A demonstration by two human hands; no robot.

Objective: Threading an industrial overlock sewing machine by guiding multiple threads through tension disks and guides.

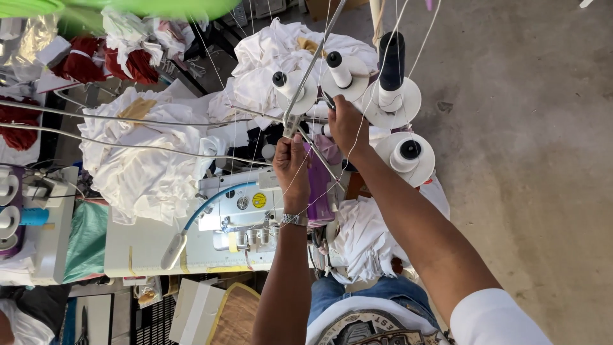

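L hand (290, 160) pinches thin white thread (288, 186) by metal rod (313, 64). R hand (347, 124) grips small scissors (327, 100) near round spools (391, 70). Soft white cloth (143, 166) piled by sewing machine (239, 211).

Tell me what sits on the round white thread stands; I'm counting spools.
Each white stand seen carries a spool: three white ones and one dark spool. The right hand and left hand hide whatever lies beneath them.

We see soft, crumpled white cloth (143, 166) heaped beside a sewing machine (239, 211) of smooth, glossy pale casing, probably painted metal. The thread cones (391, 64) look matt, on smooth white plastic discs. The thin thread-stand rod (313, 64) is bare shiny metal, as is the wristwatch (294, 220). The floor (530, 160) is rough grey concrete.
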